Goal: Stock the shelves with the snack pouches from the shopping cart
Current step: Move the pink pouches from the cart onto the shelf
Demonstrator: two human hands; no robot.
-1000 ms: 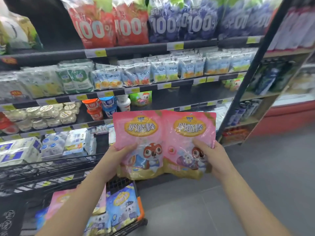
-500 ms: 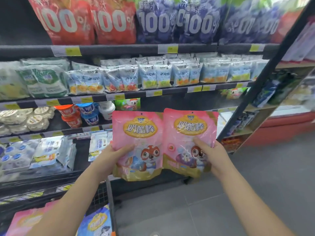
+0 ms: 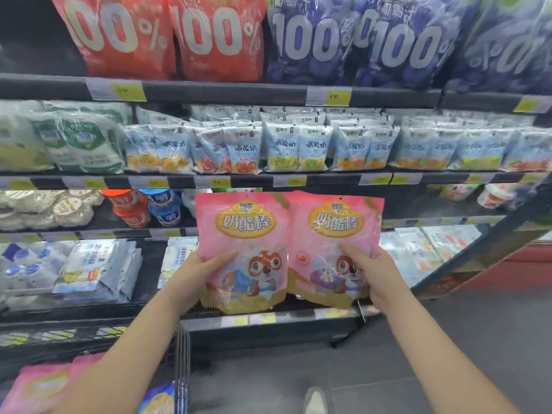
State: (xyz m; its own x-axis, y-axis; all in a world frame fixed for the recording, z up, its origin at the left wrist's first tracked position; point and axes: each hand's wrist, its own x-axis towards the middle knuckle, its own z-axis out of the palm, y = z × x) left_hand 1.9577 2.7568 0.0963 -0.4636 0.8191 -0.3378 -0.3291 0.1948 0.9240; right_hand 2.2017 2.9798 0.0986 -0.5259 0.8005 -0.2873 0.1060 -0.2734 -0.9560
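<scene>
Bright, even store light; glare on top-shelf bags point(image 3: 221, 40) (edges bend, slightly blurred).

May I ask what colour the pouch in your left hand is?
Pink pouch, gold along the bottom; head view.

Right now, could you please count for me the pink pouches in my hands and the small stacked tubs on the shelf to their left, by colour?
Pink pouches: 2, one in the left hand, one in the right hand
Red tubs: 2
Blue tubs: 2
Total: 6
</scene>
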